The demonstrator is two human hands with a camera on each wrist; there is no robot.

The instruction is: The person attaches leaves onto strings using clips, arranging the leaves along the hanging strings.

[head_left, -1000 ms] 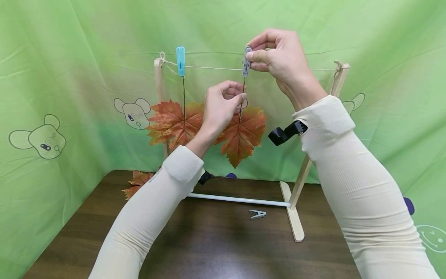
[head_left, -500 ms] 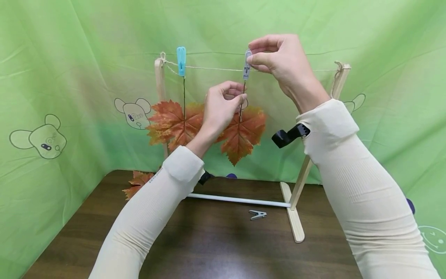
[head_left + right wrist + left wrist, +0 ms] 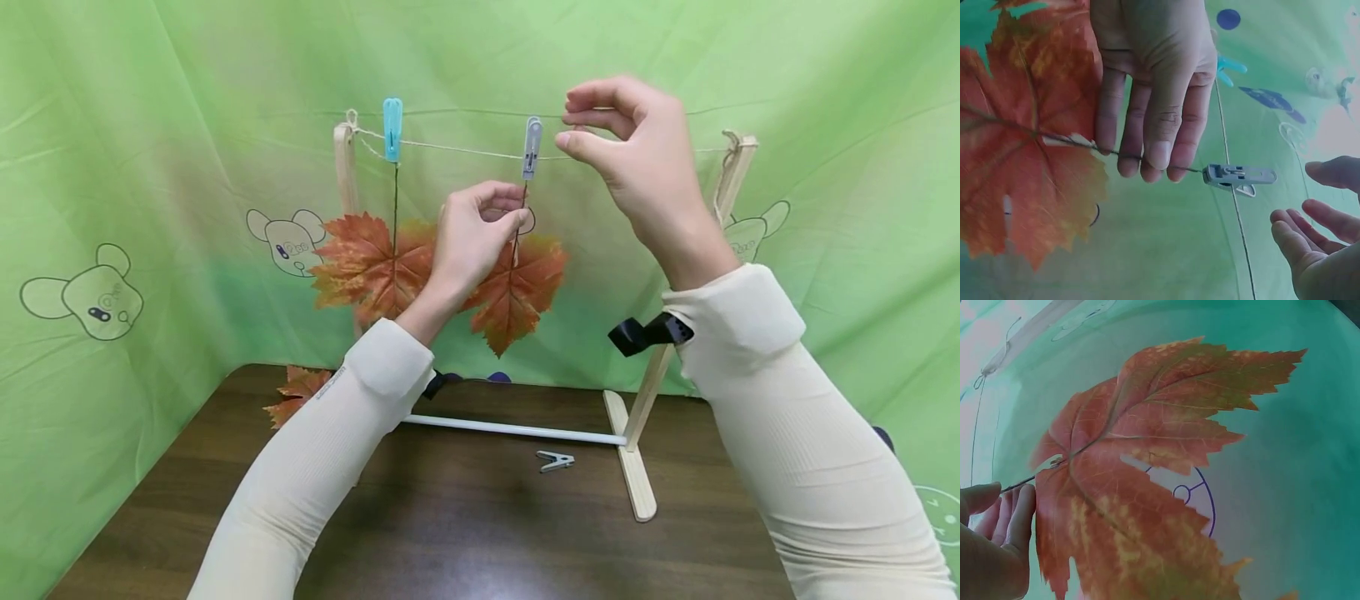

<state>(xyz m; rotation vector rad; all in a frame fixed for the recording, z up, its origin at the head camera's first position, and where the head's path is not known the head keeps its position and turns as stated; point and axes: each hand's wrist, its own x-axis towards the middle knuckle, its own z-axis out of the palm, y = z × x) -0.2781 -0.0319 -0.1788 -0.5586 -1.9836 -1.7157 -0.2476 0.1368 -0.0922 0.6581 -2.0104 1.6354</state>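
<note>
My left hand (image 3: 476,237) pinches the thin stem of an orange maple leaf (image 3: 517,292) between thumb and fingers. Above it, a grey clothespin (image 3: 531,148) sits on the string (image 3: 465,152) and bites the stem's top end, as the right wrist view also shows. Just right of that clothespin, my right hand (image 3: 648,162) is apart from it, thumb and fingers spread with nothing between them. To the left, a blue clothespin (image 3: 392,130) holds a second maple leaf (image 3: 367,262) by its stem on the same string. My left hand and forearm overlap part of the leaves.
The string runs between two wooden posts (image 3: 652,387) joined low down by a white rod (image 3: 510,429). On the brown table (image 3: 480,525) lie another grey clothespin (image 3: 555,461) and, partly behind my left sleeve, another leaf (image 3: 300,392). A green curtain (image 3: 150,167) surrounds the table.
My right hand has let go of the grey clothespin and moved off to the right, its fingers spreading. The clothespin stays on the string, slightly lower. My left hand keeps its pinch on the stem.
</note>
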